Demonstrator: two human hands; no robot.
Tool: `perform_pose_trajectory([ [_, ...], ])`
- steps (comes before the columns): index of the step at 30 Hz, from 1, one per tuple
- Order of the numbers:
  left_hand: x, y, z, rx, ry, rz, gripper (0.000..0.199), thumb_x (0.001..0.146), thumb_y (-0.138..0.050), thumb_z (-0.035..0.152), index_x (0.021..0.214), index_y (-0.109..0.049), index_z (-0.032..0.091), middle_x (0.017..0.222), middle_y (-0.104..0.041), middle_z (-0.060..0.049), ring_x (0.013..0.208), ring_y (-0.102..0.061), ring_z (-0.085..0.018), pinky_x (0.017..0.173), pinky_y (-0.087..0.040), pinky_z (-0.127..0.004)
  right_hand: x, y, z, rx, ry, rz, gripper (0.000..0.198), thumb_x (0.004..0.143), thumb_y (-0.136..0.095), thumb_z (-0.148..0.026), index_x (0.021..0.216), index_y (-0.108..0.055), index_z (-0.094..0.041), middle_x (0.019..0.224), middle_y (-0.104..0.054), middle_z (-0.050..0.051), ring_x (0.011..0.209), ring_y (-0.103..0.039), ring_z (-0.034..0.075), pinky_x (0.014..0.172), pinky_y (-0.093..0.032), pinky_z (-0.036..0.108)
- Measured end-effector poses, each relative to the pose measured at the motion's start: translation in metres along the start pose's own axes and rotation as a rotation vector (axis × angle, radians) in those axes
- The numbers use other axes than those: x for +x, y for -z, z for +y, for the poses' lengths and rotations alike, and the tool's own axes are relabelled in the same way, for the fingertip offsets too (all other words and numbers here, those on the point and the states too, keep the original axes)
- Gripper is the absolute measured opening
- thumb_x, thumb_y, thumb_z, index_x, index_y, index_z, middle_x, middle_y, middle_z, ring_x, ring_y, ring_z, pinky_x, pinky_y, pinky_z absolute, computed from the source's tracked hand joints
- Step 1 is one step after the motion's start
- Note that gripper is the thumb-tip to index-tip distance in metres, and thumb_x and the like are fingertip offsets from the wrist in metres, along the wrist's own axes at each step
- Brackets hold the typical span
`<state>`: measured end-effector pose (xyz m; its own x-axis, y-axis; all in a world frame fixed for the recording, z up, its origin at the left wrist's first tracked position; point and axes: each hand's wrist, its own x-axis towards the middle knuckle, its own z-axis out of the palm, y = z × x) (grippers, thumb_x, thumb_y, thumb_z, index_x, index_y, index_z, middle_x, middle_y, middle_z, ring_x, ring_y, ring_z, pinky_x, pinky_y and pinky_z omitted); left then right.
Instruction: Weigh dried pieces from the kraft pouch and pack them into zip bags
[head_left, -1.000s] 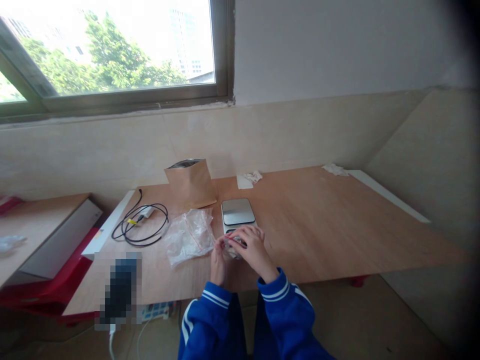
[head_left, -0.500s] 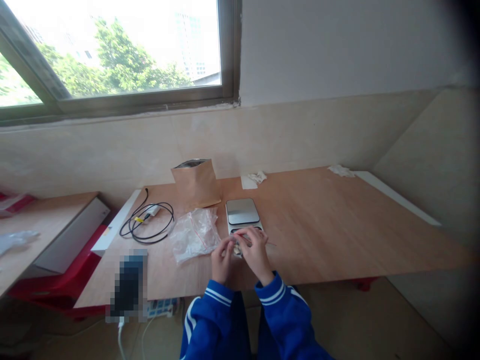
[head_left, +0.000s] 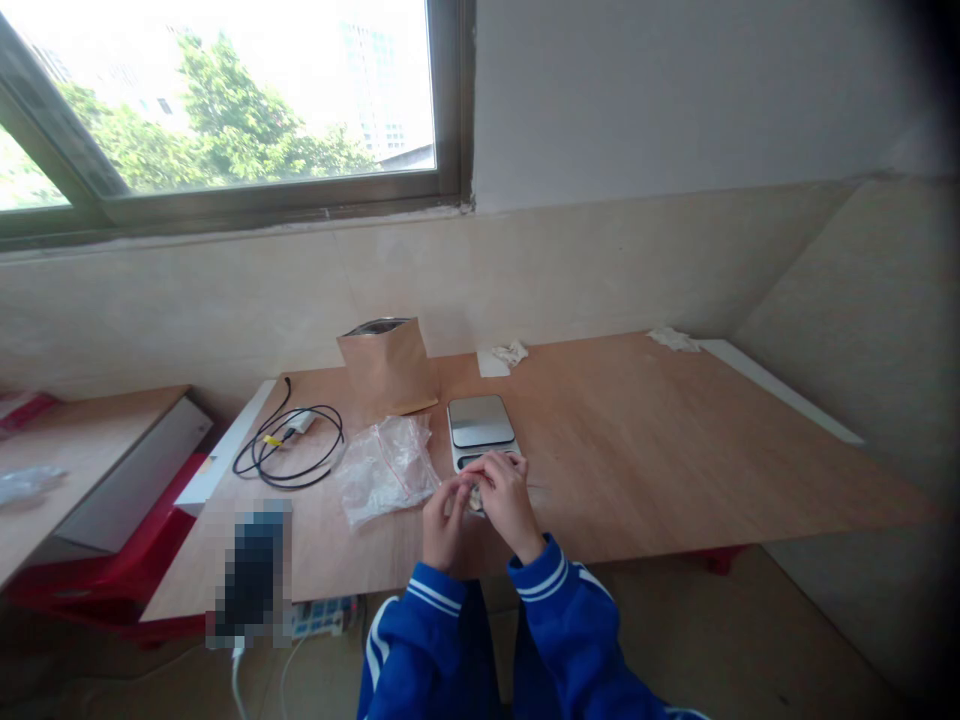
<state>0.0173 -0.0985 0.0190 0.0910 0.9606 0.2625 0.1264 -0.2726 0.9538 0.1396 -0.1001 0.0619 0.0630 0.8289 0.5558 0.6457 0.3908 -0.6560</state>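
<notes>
My left hand (head_left: 444,522) and my right hand (head_left: 508,500) meet just in front of a kitchen scale (head_left: 481,421). The fingers of both are pinched together at the top of what looks like a small clear plastic bag (head_left: 475,503). Pale pieces show inside it, low between the hands; the fingers hide most of the rest. Behind my right fingers lies the scale's dark display strip, partly covered. A larger crumpled clear zip bag (head_left: 382,472) rests on the table just left of my left hand.
A brown paper pouch (head_left: 390,368) stands with its top open near the wall. Farther left are a coiled black cable (head_left: 289,482) and a blurred-out dark device (head_left: 255,572) at the table's edge. Crumpled white scraps (head_left: 512,353) lie at the back of the wooden table (head_left: 660,440).
The view has shifted slightly, so everything sits a little farther left. My right fingers have drawn in closer together over the small bag; both hands remain at the same spot.
</notes>
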Motion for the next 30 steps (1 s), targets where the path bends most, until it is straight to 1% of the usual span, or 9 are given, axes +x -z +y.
perform_pose_trajectory([
  [3, 0.002, 0.001, 0.005, 0.020, -0.031, -0.018, 0.029, 0.087, -0.054, 0.041, 0.097, -0.068, 0.017, 0.098, -0.070, -0.008, 0.093, -0.063, -0.023, 0.084, -0.047, -0.033, -0.005, -0.006, 0.001, 0.026, -0.011, 0.093, 0.016, 0.092, -0.049, -0.018, 0.078, -0.056, -0.020, 0.079, -0.064, 0.000, 0.079, -0.057, 0.016, 0.087, -0.030, 0.034],
  [5, 0.003, 0.001, 0.006, 0.035, -0.050, -0.014, 0.028, 0.087, -0.054, 0.040, 0.098, -0.067, 0.018, 0.099, -0.070, -0.008, 0.093, -0.063, -0.022, 0.084, -0.047, -0.033, -0.006, -0.009, 0.002, 0.027, -0.008, 0.112, 0.016, 0.093, -0.048, -0.019, 0.078, -0.055, -0.020, 0.080, -0.063, 0.000, 0.079, -0.057, 0.017, 0.085, -0.032, 0.034],
  [9, 0.002, 0.000, 0.002, 0.082, -0.050, 0.046, 0.026, 0.087, -0.054, 0.038, 0.100, -0.067, 0.020, 0.101, -0.069, -0.007, 0.097, -0.062, -0.023, 0.088, -0.045, -0.034, -0.006, -0.006, 0.006, 0.022, 0.035, 0.039, 0.013, 0.094, -0.049, -0.025, 0.086, -0.058, -0.022, 0.086, -0.066, 0.000, 0.084, -0.059, 0.016, 0.088, -0.031, 0.035],
  [12, 0.002, 0.000, -0.001, 0.143, -0.062, 0.080, 0.023, 0.085, -0.057, 0.037, 0.097, -0.067, 0.020, 0.101, -0.068, -0.007, 0.098, -0.061, -0.023, 0.091, -0.042, -0.036, -0.008, 0.002, 0.015, 0.032, 0.035, 0.006, 0.016, 0.093, -0.050, -0.033, 0.101, -0.060, -0.024, 0.093, -0.068, 0.001, 0.091, -0.061, 0.018, 0.092, -0.030, 0.036],
  [15, 0.003, 0.000, -0.005, 0.137, -0.053, 0.094, 0.022, 0.085, -0.058, 0.037, 0.095, -0.067, 0.020, 0.100, -0.068, -0.007, 0.099, -0.060, -0.024, 0.091, -0.041, -0.038, -0.014, 0.011, 0.031, 0.048, -0.046, 0.050, 0.035, 0.091, -0.051, -0.043, 0.119, -0.053, -0.023, 0.108, -0.066, 0.006, 0.103, -0.059, 0.022, 0.095, -0.031, 0.039],
  [19, 0.005, 0.000, -0.011, 0.016, -0.003, 0.157, 0.023, 0.086, -0.056, 0.037, 0.098, -0.065, 0.019, 0.102, -0.067, -0.008, 0.101, -0.059, -0.023, 0.091, -0.043, -0.037, -0.026, 0.016, 0.056, 0.077, -0.169, 0.077, 0.047, 0.087, -0.053, -0.049, 0.126, -0.048, -0.023, 0.125, -0.058, 0.009, 0.117, -0.051, 0.026, 0.101, -0.032, 0.045],
  [22, 0.005, -0.002, -0.014, -0.135, 0.033, 0.214, 0.027, 0.083, -0.061, 0.037, 0.104, -0.063, 0.020, 0.106, -0.066, -0.007, 0.103, -0.059, -0.022, 0.091, -0.043, -0.035, -0.035, 0.013, 0.074, 0.149, -0.255, 0.020, 0.060, 0.078, -0.063, -0.049, 0.129, -0.046, -0.023, 0.127, -0.055, 0.010, 0.120, -0.048, 0.028, 0.103, -0.034, 0.047],
  [25, 0.006, -0.005, -0.015, -0.328, 0.109, 0.250, 0.030, 0.078, -0.066, 0.037, 0.102, -0.063, 0.019, 0.100, -0.067, -0.006, 0.097, -0.061, -0.020, 0.088, -0.046, -0.032, -0.042, 0.007, 0.087, 0.244, -0.311, -0.017, 0.055, 0.077, -0.064, -0.046, 0.125, -0.049, -0.022, 0.123, -0.056, 0.010, 0.116, -0.051, 0.027, 0.101, -0.039, 0.046],
  [30, 0.006, -0.005, -0.013, -0.563, 0.180, 0.289, 0.023, 0.073, -0.071, 0.034, 0.088, -0.063, 0.019, 0.088, -0.068, -0.003, 0.087, -0.063, -0.017, 0.081, -0.048, -0.029, -0.041, 0.002, 0.097, 0.359, -0.452, 0.122, 0.065, 0.071, -0.068, -0.050, 0.125, -0.049, -0.020, 0.123, -0.053, 0.013, 0.103, -0.057, 0.025, 0.087, -0.049, 0.041],
])
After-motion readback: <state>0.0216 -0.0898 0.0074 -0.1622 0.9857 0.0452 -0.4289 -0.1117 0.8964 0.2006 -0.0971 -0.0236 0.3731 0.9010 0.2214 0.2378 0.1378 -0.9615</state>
